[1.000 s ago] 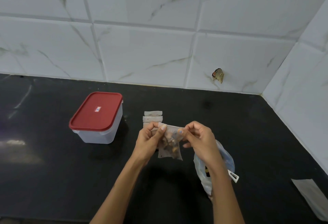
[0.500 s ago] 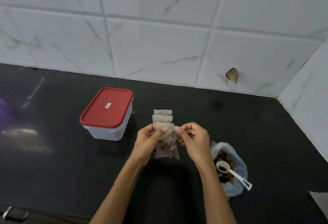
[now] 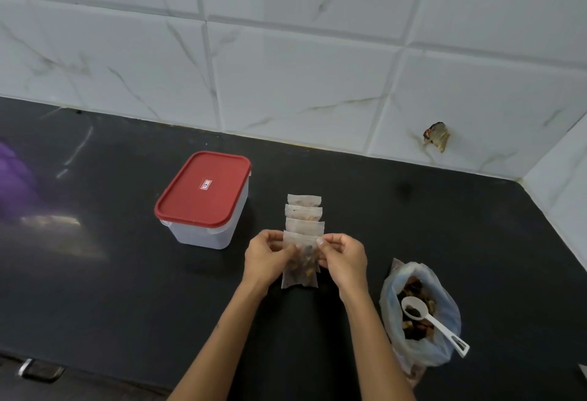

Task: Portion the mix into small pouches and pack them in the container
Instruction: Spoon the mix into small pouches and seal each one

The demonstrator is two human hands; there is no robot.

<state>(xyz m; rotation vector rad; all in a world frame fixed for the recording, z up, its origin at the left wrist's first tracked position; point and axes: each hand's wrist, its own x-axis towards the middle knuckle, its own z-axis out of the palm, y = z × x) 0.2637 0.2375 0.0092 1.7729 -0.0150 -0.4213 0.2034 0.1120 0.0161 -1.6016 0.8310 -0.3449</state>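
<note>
A small translucent pouch [image 3: 301,273] holding brown mix lies at the near end of a row of three filled pouches [image 3: 304,214] on the black counter. My left hand [image 3: 266,257] pinches the pouch's left top corner and my right hand [image 3: 343,257] pinches its right top corner. The clear container [image 3: 206,226] with a shut red lid [image 3: 203,190] stands to the left of the row. At the right, an open plastic bag of mix [image 3: 419,311] holds a white scoop [image 3: 432,321].
The black counter [image 3: 111,273] meets a white tiled wall [image 3: 286,67] at the back and right. A torn scrap [image 3: 437,137] sticks to the wall tile. A metal drawer handle [image 3: 38,370] shows below the counter's front edge at the left.
Both hands have brought the pouch down from the air to the counter, at the near end of the pouch row. The camera has tilted, so the bag with its scoop shows fully.
</note>
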